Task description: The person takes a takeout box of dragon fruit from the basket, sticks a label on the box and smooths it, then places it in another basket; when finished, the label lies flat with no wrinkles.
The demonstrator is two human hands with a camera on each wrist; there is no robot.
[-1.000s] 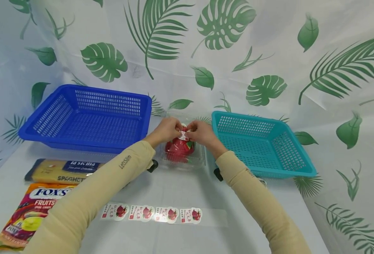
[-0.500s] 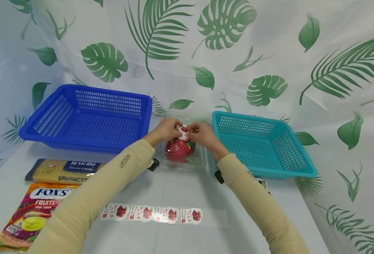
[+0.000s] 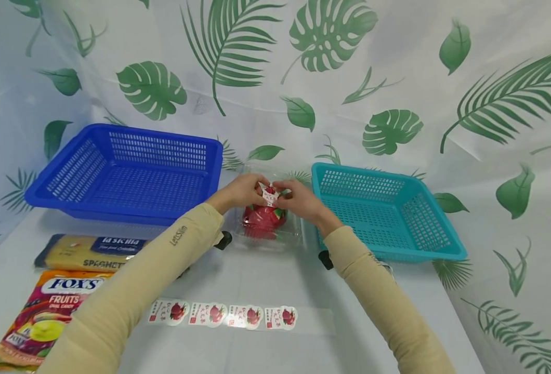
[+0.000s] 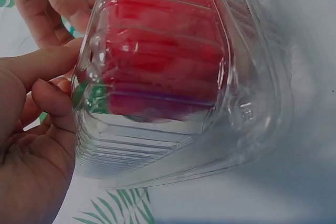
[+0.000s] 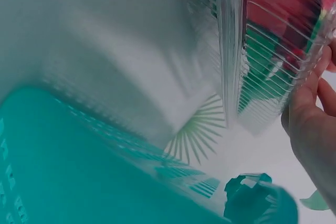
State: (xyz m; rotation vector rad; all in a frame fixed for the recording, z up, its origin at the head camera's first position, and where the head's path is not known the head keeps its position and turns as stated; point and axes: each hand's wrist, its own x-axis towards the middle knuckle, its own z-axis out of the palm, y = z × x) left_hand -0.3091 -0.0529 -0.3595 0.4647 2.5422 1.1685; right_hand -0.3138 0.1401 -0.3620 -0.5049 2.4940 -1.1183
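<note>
A clear plastic clamshell box with a red dragon fruit inside stands between two baskets. Over its top is a white sticker with a dragon fruit print. My left hand pinches the sticker's left edge, and my right hand has its right edge between thumb and fingers. In the left wrist view, the fingertips of my left hand are right at the box's ridged lid. The right wrist view has the fingers of my right hand against the same lid.
A blue basket stands at left, a teal basket at right. A spaghetti pack and a candy bag lie front left. A clear strip with several matching stickers lies across the front of the table.
Both hands stay at the top of the box. My fingers have shifted slightly around the sticker, and more of its printed face shows now. The box and baskets have not moved.
</note>
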